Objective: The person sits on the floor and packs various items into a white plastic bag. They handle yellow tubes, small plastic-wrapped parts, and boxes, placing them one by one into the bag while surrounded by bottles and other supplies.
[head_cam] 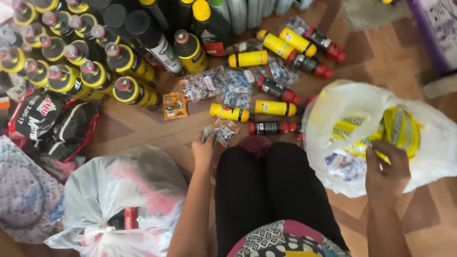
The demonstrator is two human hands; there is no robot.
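On the floor, left hand (203,151) pinches small packets (223,132); right hand (386,167) grips white bag (333,114), contents blurred.

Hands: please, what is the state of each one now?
Left hand: closed on a small clear packet.
Right hand: gripping the white plastic bag.

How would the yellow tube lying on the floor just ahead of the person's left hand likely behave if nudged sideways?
The yellow tube looks round and lies on its side on smooth wooden floor, so it would probably roll. Its body appears rigid, so it likely keeps its shape. The small clear packet beside the left hand might stop it.
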